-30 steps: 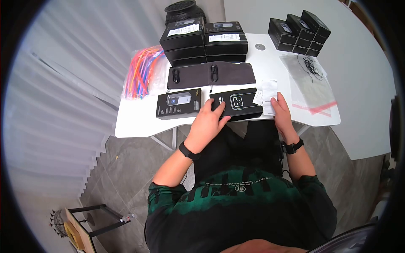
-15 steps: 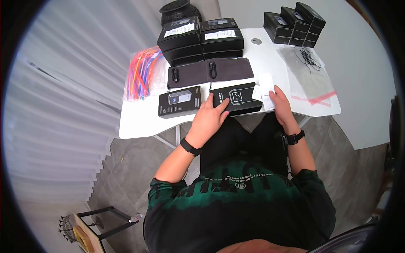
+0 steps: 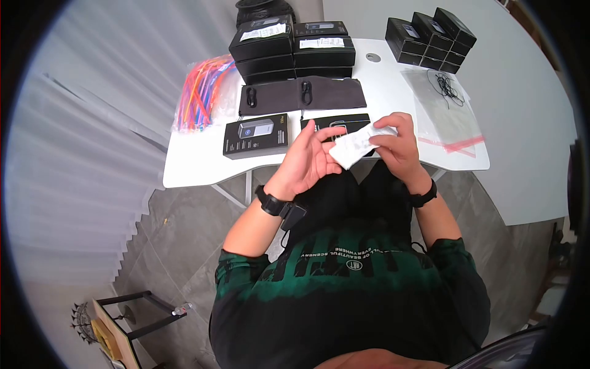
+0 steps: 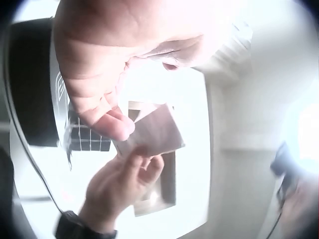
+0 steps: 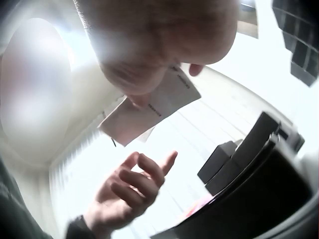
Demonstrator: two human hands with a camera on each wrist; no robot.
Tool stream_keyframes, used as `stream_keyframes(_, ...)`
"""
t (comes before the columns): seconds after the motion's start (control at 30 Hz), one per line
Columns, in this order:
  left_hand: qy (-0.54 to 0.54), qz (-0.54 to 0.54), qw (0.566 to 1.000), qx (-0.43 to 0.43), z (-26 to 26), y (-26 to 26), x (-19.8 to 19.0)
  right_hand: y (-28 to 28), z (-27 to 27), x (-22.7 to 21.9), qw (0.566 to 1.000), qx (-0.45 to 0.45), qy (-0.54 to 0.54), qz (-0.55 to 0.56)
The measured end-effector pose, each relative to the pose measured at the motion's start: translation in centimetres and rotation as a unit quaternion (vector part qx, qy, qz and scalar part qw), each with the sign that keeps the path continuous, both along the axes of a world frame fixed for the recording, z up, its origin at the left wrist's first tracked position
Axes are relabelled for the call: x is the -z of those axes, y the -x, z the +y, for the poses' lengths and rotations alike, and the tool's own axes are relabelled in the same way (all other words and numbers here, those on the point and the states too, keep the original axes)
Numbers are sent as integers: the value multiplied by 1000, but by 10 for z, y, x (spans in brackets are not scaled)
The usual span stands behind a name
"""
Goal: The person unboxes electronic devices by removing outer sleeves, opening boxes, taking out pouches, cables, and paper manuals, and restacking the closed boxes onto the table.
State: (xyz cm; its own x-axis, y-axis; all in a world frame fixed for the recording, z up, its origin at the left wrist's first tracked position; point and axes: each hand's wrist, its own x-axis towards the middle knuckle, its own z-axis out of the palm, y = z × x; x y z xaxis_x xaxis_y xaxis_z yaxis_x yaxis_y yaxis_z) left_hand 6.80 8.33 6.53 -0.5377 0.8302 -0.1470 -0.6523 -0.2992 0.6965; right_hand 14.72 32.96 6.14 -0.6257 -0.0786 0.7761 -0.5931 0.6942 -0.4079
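The right hand (image 3: 399, 149) pinches a white paper slip (image 3: 354, 146) between thumb and fingers, above the front edge of the table. Palm up, the left hand (image 3: 309, 161) has its fingers loosely spread beside the slip's left end; a firm hold by it does not show. In the right wrist view the slip (image 5: 149, 109) hangs from the right hand (image 5: 164, 40), with a gap to the left hand (image 5: 127, 191). A black box (image 3: 316, 122) with a line-drawn face lies behind the hands, partly hidden. Left of it lies another black box (image 3: 256, 136) with a device picture.
Black boxes (image 3: 264, 46) are stacked at the back left, more (image 3: 430, 42) at the back right. Dark pouches (image 3: 276, 98) with coiled cables lie mid-table. A bag of coloured strips (image 3: 206, 95) is at the left, clear bags (image 3: 445, 120) with black cords at the right.
The left hand has come off the black box and turned palm up. The right hand has lifted the paper slip and brought it left, over the box's front.
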Motion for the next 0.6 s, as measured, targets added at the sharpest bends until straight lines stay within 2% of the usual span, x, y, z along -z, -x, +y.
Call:
stream_keyframes(0.1,-24,-52,997,52,-1,3,2,3,-5,-6,997,-55,-46,-13)
stream_keyframes(0.17,60,110,987,105,-5,9,7,5,-8,-14,996,-58,-69,-19)
stream_keyframes(0.2,60,111,986,106,-5,7,4,4,-11,-17,994,-63,-90,-27)
stream_keyframes(0.23,98,135,984,60,-6,4,1,3,-15,-15,994,-63,-90,-26)
stream_keyframes(0.3,152,210,965,-45,-4,-3,-6,2,-23,-10,993,-33,78,-87)
stream_keyframes(0.33,153,213,964,-46,-4,-6,-5,3,-29,-9,993,-34,79,-84)
stream_keyframes(0.37,146,236,955,-108,-4,-7,-3,5,-37,-9,951,-91,266,-128)
stream_keyframes(0.4,137,258,941,-169,-4,-7,-2,6,-42,-8,870,-144,441,-167)
stream_keyframes(0.43,144,258,938,-181,-5,-7,-1,6,-45,-8,836,-190,464,-223)
stream_keyframes(0.47,143,259,938,-182,-4,-9,1,7,-47,-6,837,-191,463,-222)
stream_keyframes(0.53,108,269,938,-192,-2,-12,7,10,-55,-3,793,-212,442,-363)
stream_keyframes(0.6,110,281,937,-178,-1,-13,15,13,-63,-6,808,-187,450,-331)
